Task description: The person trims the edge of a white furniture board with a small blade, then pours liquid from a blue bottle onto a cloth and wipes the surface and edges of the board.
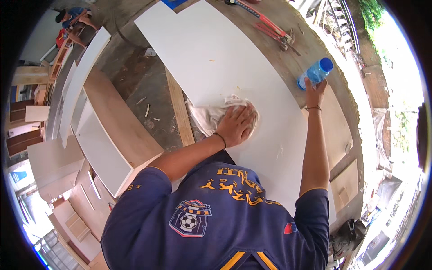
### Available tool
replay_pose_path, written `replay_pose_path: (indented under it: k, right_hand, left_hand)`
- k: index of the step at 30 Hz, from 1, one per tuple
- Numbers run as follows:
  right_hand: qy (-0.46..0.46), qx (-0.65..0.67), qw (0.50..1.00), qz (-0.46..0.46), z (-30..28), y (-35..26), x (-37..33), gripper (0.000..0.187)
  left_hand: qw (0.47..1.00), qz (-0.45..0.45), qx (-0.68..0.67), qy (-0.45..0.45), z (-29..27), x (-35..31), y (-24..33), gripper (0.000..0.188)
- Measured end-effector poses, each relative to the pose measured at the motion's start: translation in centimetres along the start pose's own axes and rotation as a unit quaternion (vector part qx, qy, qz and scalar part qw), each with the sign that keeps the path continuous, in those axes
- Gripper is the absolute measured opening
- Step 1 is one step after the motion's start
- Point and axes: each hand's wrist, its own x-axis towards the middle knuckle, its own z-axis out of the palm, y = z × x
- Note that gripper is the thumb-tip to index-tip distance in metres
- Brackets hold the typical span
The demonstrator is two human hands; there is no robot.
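Observation:
My left hand (pixel 235 126) presses a crumpled off-white cloth (pixel 204 118) against a long white panel (pixel 256 58), its fingers bent over the fabric. Part of the cloth hangs past the panel's left edge. Out to the right, my right hand (pixel 316 92) grips a clear blue plastic bottle (pixel 310 75) with a wide blue cap. The bottle is tilted, and my fingers wrap its lower side, beyond the panel's right edge. A few small light-brown bits lie on the white surface ahead of the cloth.
Red-handled tools (pixel 272 31) lie on the ground at the far right. A white-faced cabinet box (pixel 108 148) stands to my left, beside a wooden strip (pixel 179 108). Another person (pixel 75 20) sits at the far left. A black bag (pixel 348 236) lies at the lower right.

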Motion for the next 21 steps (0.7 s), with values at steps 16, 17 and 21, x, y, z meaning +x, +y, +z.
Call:
replay_pose_path:
  k: [16, 17, 21]
  right_hand:
    - [-0.03, -0.116, 0.992, 0.043, -5.3, -1.6, -5.2, 0.077]
    - [-0.011, -0.134, 0.99, 0.051, -5.2, -2.3, -6.9, 0.075]
    - [-0.048, -0.317, 0.945, -0.064, -5.4, -4.6, -14.5, 0.062]
  left_hand:
    - [0.984, -0.155, 0.076, -0.032, -0.1, 1.5, -2.7, 0.049]
    - [0.971, -0.209, 0.115, -0.002, 0.6, 1.7, -5.9, 0.048]
    - [0.922, -0.342, 0.163, 0.074, -2.3, 4.6, -21.2, 0.045]
